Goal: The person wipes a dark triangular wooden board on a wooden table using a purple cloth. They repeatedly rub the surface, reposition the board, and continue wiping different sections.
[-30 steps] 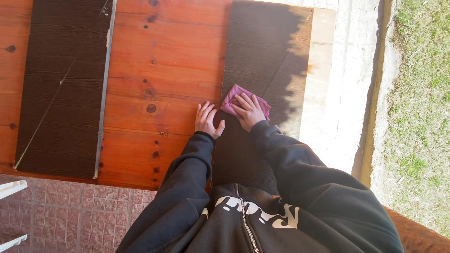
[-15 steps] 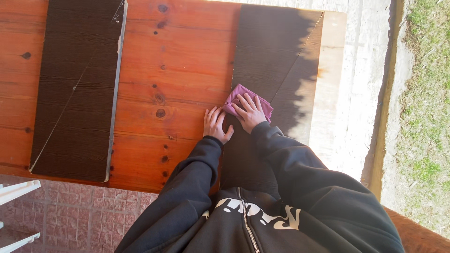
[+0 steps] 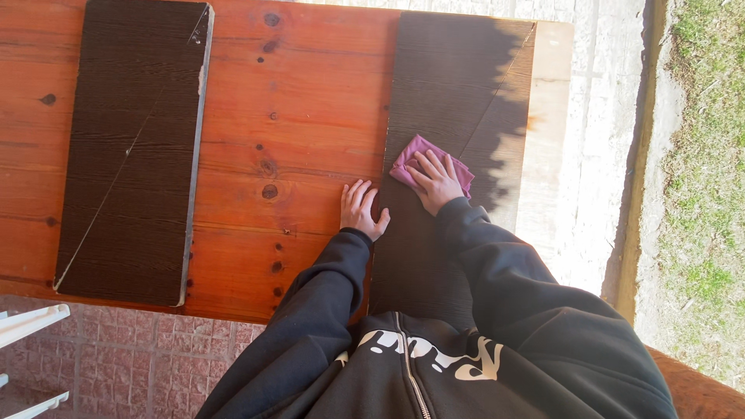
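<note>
My right hand [image 3: 434,182] presses flat on a folded purple cloth [image 3: 415,154], which lies on a dark brown wood-grain board [image 3: 450,85] at the right end of a reddish wooden table [image 3: 303,116]. My left hand [image 3: 361,209] rests flat on the table with fingers spread, its thumb touching the board's left edge. Both arms wear black sleeves. The lower part of the board is hidden behind my arms and body.
A second dark brown board [image 3: 132,147] lies on the table's left part, with a thin diagonal scratch across it. Pale paving [image 3: 590,155] and grass [image 3: 698,194] lie to the right. Reddish floor tiles [image 3: 132,365] and white bars [image 3: 31,326] sit at lower left.
The view has shifted slightly, so the table and boards sit further right and lower in frame. My right hand stays on the cloth and my left hand stays flat beside the board.
</note>
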